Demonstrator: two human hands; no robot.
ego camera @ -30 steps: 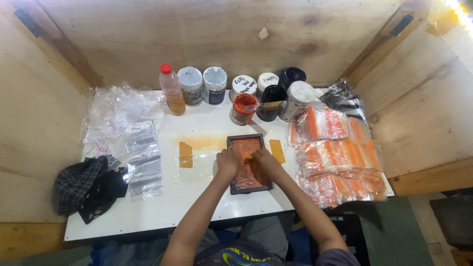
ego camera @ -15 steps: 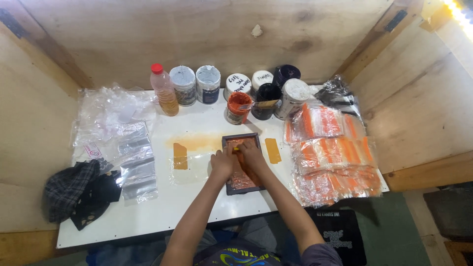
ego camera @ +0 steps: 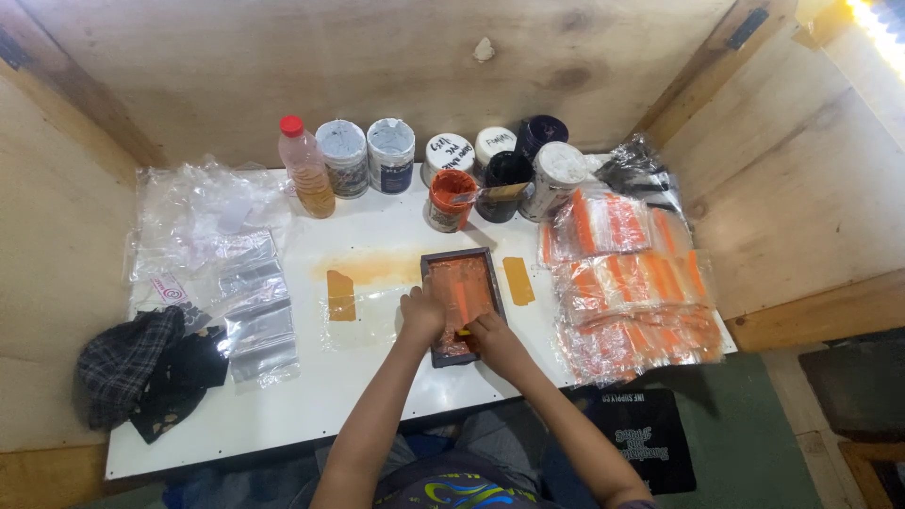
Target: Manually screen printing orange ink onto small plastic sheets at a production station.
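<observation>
— Where is the frame?

— The small dark frame [ego camera: 460,303], its inside smeared orange, lies flat on the white counter [ego camera: 358,386], near the middle, just in front of an orange stain.

— And the hands?

— The left hand [ego camera: 421,314] rests on the frame's left edge, fingers [ego camera: 412,299] curled over the rim and pressing down on it. The right hand [ego camera: 492,337] sits over the frame's lower right part. Its fingers [ego camera: 474,327] are closed around a small orange-tipped scraper [ego camera: 464,330] that touches the orange surface inside the frame. So the frame lies under and between both hands, its far end uncovered.

— What is beside it?

— A yellow tape strip [ego camera: 340,295] lies on the counter to the left, apart from the frame, and a second yellow strip [ego camera: 518,280] lies just to the right. A clear sheet [ego camera: 363,316] lies between the left strip and the frame.

— Further off?

— An open jar of orange paint [ego camera: 450,199] stands behind the frame, in a row of jars [ego camera: 391,154] with a red-capped bottle [ego camera: 305,167]. Stacks of orange packets [ego camera: 630,287] in clear bags fill the right side. Clear bags [ego camera: 250,302] and a dark cloth [ego camera: 141,368] lie on the left.
</observation>
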